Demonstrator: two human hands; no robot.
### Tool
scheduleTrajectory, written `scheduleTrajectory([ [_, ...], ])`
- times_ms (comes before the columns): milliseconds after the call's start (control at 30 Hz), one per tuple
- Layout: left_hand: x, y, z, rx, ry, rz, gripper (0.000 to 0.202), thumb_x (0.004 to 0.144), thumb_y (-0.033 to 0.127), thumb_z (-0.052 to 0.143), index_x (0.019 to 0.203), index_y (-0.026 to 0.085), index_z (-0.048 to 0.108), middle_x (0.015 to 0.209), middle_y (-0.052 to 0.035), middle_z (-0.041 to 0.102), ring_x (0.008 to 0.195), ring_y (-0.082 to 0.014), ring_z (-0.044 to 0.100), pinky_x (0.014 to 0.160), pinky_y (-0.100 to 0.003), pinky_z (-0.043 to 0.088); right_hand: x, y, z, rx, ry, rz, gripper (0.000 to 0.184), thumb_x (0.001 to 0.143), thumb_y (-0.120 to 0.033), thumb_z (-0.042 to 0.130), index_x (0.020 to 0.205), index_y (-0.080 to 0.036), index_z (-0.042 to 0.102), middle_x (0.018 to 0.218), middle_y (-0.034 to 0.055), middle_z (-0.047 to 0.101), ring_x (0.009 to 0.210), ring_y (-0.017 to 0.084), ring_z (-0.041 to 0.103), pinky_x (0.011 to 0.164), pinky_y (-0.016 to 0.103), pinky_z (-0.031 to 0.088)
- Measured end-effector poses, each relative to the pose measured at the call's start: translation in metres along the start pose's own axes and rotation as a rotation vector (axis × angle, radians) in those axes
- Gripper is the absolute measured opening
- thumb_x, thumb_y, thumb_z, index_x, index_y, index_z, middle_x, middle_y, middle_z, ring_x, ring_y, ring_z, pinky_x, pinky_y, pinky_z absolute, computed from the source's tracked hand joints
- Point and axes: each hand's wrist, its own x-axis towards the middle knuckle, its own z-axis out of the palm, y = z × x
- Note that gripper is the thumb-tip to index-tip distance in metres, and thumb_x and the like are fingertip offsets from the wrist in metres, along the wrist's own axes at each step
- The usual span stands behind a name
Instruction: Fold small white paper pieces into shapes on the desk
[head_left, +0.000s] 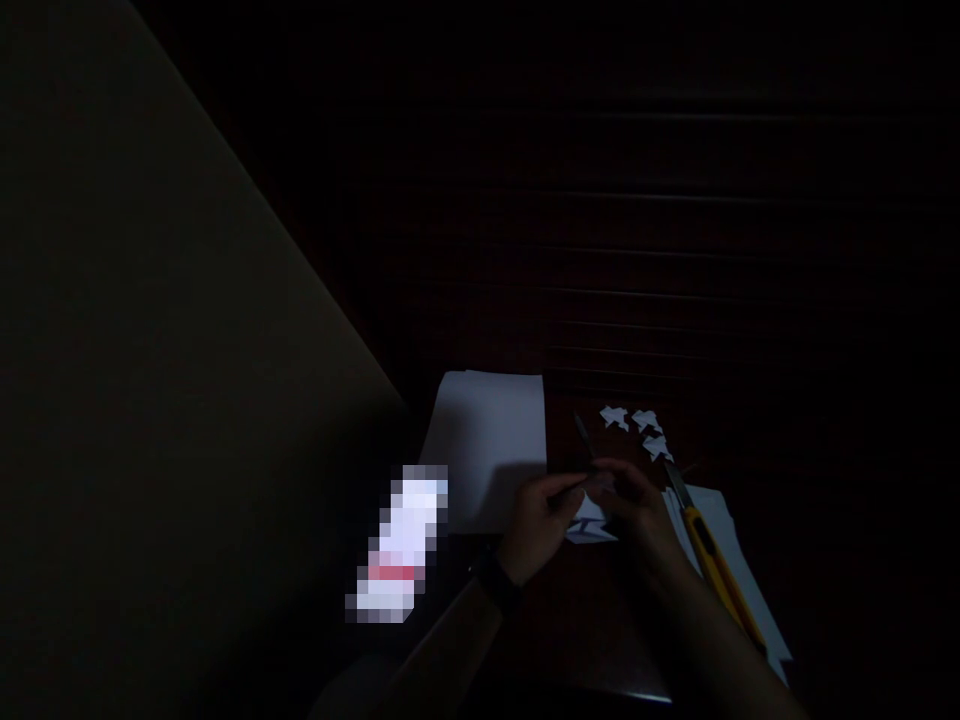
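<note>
My left hand [536, 518], with a dark band at the wrist, is closed in a pinch. Facing it, my right hand [637, 508] has its fingers bent inward. Their fingertips meet around a small piece of folded white paper [591, 528], which shows below and between them; its upper part is dim and partly covered by the fingers. Just beyond the fingertips a thin, dark pointed object [583, 432] lies on the table; its kind is unclear. Farther right rest three small folded paper figures [614, 417], close together.
A stack of white sheets [491, 435] lies left of my hands. On the right, a yellow utility knife [716, 570] with its blade out lies over more white paper [727, 520]. A bright pixelated screen [405, 540] is at the lower left. A pale wall [172, 350] rises at left.
</note>
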Motion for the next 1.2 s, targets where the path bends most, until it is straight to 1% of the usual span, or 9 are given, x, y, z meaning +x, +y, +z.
scheduleTrajectory([
  [167, 0.004, -0.003, -0.005, 0.021, 0.104, 0.013, 0.025, 0.074, 0.011, 0.056, 0.095, 0.015, 0.069, 0.099, -0.0070, 0.070, 0.090, -0.0198, 0.064, 0.080, -0.029, 0.051, -0.002, -0.017, -0.004, 0.028, -0.164, 0.001, 0.034, 0.057, -0.021, 0.074, 0.090, -0.022, 0.066, 0.091, 0.0049, 0.066, 0.088, 0.024, 0.058, 0.074, 0.032, 0.043],
  [267, 0.005, -0.005, -0.006, 0.026, 0.154, -0.002, 0.035, 0.065, 0.000, 0.053, 0.092, 0.015, 0.069, 0.095, -0.0055, 0.070, 0.086, -0.0187, 0.065, 0.076, -0.027, 0.052, -0.006, -0.024, -0.005, 0.016, -0.265, 0.014, 0.028, 0.064, -0.028, 0.070, 0.092, -0.022, 0.065, 0.092, 0.0056, 0.066, 0.091, 0.025, 0.058, 0.077, 0.034, 0.042],
  [400, 0.002, -0.003, -0.005, 0.095, 0.190, -0.004, 0.041, 0.063, -0.005, 0.047, 0.088, 0.016, 0.071, 0.089, -0.0041, 0.071, 0.081, -0.0172, 0.065, 0.072, -0.026, 0.052, -0.009, -0.019, -0.002, -0.120, -0.181, -0.043, 0.022, 0.077, -0.037, 0.060, 0.092, -0.022, 0.064, 0.091, 0.0043, 0.065, 0.085, 0.023, 0.058, 0.072, 0.032, 0.043],
  [533, -0.002, 0.003, -0.004, 0.145, 0.187, 0.086, 0.039, 0.068, -0.004, 0.046, 0.087, 0.019, 0.071, 0.086, -0.0023, 0.070, 0.077, -0.0152, 0.064, 0.070, -0.025, 0.051, -0.006, -0.008, -0.003, -0.311, -0.159, -0.115, 0.024, 0.070, -0.033, 0.070, 0.091, -0.022, 0.063, 0.085, 0.0023, 0.063, 0.081, 0.020, 0.056, 0.070, 0.029, 0.043],
  [733, -0.003, 0.011, -0.003, 0.258, 0.177, 0.220, 0.043, 0.068, -0.007, 0.044, 0.087, 0.021, 0.070, 0.088, -0.0010, 0.067, 0.083, -0.0141, 0.060, 0.075, -0.024, 0.048, -0.001, -0.006, -0.010, -0.367, -0.185, -0.127, 0.023, 0.072, -0.032, 0.068, 0.093, -0.023, 0.064, 0.086, 0.0029, 0.066, 0.080, 0.020, 0.059, 0.072, 0.032, 0.046],
  [900, -0.002, 0.011, -0.002, 0.300, 0.227, 0.237, 0.046, 0.064, -0.009, 0.044, 0.088, 0.021, 0.069, 0.092, -0.0014, 0.066, 0.089, -0.0151, 0.059, 0.079, -0.027, 0.047, -0.006, -0.015, -0.008, -0.390, -0.340, -0.219, 0.059, 0.060, -0.022, 0.077, 0.115, -0.027, 0.056, 0.117, 0.0050, 0.059, 0.107, 0.027, 0.053, 0.091, 0.040, 0.041],
  [1000, -0.003, 0.011, -0.002, 0.339, 0.242, 0.223, 0.045, 0.063, -0.008, 0.045, 0.088, 0.021, 0.068, 0.092, -0.0012, 0.066, 0.089, -0.0160, 0.059, 0.080, -0.029, 0.047, -0.009, -0.015, -0.004, -0.499, -0.276, -0.285, 0.056, 0.061, -0.020, 0.076, 0.114, -0.027, 0.058, 0.117, 0.0047, 0.059, 0.110, 0.027, 0.052, 0.097, 0.043, 0.036],
  [1133, -0.003, 0.011, -0.003, 0.352, 0.269, 0.212, 0.038, 0.070, -0.002, 0.050, 0.092, 0.022, 0.069, 0.095, -0.0016, 0.066, 0.089, -0.0166, 0.059, 0.082, -0.030, 0.048, -0.011, -0.012, -0.002, -0.549, -0.235, -0.330, 0.062, 0.061, -0.019, 0.075, 0.119, -0.029, 0.055, 0.124, 0.0034, 0.056, 0.115, 0.027, 0.048, 0.100, 0.043, 0.034],
  [1200, -0.003, 0.013, -0.003, 0.369, 0.268, 0.222, 0.037, 0.072, 0.000, 0.050, 0.094, 0.024, 0.069, 0.099, -0.0016, 0.066, 0.093, -0.0171, 0.058, 0.085, -0.031, 0.047, -0.011, -0.010, -0.004, -0.558, -0.169, -0.353, 0.048, 0.067, -0.020, 0.069, 0.114, -0.029, 0.060, 0.118, 0.0029, 0.060, 0.110, 0.027, 0.052, 0.097, 0.043, 0.037],
])
